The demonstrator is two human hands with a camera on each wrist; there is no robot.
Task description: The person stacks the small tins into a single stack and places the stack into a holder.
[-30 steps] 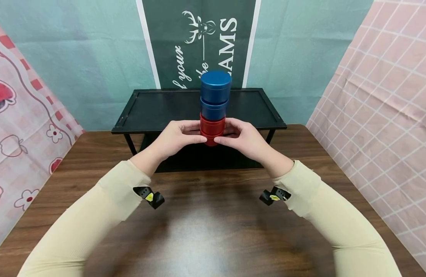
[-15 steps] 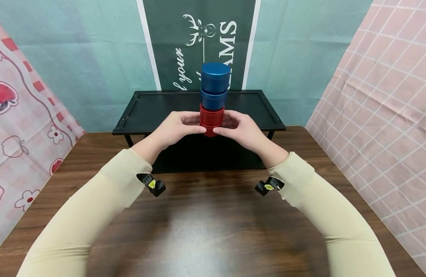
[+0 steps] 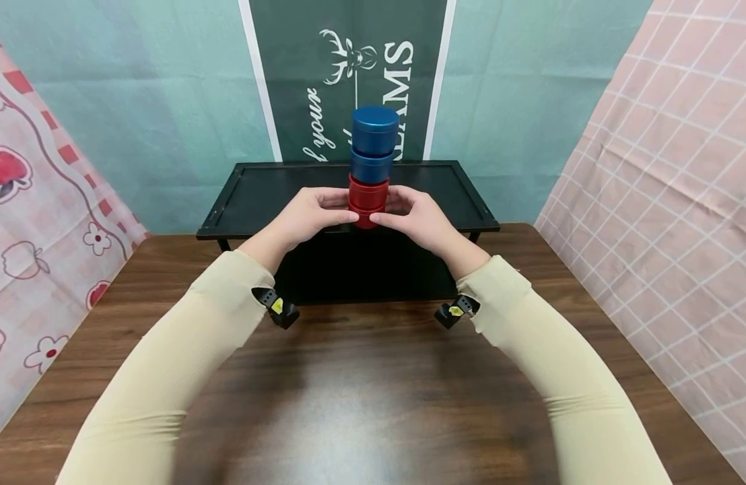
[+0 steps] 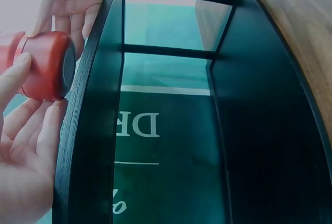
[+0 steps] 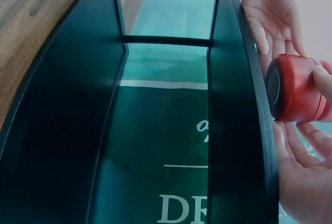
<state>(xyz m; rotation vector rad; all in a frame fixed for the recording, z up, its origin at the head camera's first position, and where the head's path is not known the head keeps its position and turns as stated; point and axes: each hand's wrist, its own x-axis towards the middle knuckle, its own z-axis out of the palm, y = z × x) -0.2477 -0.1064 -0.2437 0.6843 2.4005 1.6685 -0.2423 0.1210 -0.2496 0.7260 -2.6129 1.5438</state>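
A column of round tins stands nearly upright in front of me in the head view, with a blue pair (image 3: 375, 135) above a red pair (image 3: 368, 194). My left hand (image 3: 300, 219) curls round the red part from the left, its thumb on the near side. From the right, my right hand (image 3: 424, 221) grips the same red part in a mirrored hold. Both wrist views show the lowest red tin (image 4: 46, 66) with its dark base beside the upper board's edge of a black shelf (image 5: 236, 105). Whether it touches the board cannot be told.
The black two-tier shelf (image 3: 270, 192) stands at the back of a brown wooden table (image 3: 349, 391). A green printed cloth (image 3: 306, 54) hangs behind it. Patterned cloths line the left (image 3: 21, 202) and right sides (image 3: 670, 202).
Both hands have carried the tin stack forward and upward, from the shelf's front towards its upper board. The hold on the red tins stays the same.
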